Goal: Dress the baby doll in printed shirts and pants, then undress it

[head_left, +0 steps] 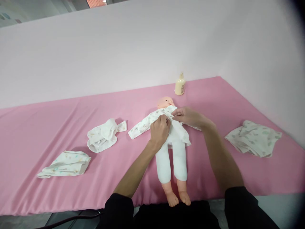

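Observation:
A baby doll (pixel 181 185) lies on its back on the pink sheet, its head toward the wall and its bare feet toward me. It wears a white patterned baby shirt (pixel 145 123) whose long sleeves spread to both sides; the front flap hangs loose over the doll's white cloth legs. My left hand (pixel 160 131) is closed on the shirt's front at the chest, fingertips pinched together. Just right of it, my right hand (pixel 187 116) grips the shirt's edge near the collar between thumb and fingers. What exactly lies between the fingertips is partly hidden.
Behind the doll's head stands a cream pump bottle (pixel 180 85). Crumpled white baby clothes (pixel 102 135) and a folded patterned cloth (pixel 66 163) lie to the left. Another leaf-print cloth (pixel 254 138) rests at the right. White walls (pixel 119 47) border the pink-covered table (pixel 59 121).

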`<action>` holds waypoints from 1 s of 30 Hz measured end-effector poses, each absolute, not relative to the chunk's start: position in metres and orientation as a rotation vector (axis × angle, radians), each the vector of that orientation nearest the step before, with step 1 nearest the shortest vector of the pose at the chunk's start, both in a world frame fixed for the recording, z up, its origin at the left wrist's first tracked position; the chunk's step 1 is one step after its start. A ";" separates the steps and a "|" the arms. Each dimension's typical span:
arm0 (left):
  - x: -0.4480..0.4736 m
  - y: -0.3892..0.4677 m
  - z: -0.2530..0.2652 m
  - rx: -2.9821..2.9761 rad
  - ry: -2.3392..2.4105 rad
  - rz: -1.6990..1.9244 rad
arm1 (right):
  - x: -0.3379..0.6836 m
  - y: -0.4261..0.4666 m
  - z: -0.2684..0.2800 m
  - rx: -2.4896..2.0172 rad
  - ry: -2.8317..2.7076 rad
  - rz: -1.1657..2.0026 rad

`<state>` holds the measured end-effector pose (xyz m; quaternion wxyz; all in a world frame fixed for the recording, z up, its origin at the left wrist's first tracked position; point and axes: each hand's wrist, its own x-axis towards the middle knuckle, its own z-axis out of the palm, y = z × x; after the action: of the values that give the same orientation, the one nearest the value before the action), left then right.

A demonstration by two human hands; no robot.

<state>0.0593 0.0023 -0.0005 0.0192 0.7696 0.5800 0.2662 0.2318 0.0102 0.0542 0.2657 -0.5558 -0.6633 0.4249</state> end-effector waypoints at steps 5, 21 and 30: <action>0.060 0.002 -0.008 2.494 1.833 0.816 | 0.228 0.008 0.059 -1.497 -1.817 1.157; 0.057 0.006 -0.015 2.456 1.678 0.904 | 0.233 0.013 0.054 -1.177 -1.750 1.498; 0.054 0.012 -0.010 1.957 1.418 1.277 | 0.221 0.027 0.035 -1.134 -1.626 1.398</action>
<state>0.0541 0.0116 -0.0099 0.2025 0.7012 0.5079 0.4576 0.2209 0.0266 0.0354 0.3503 -0.4380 -0.6279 0.5396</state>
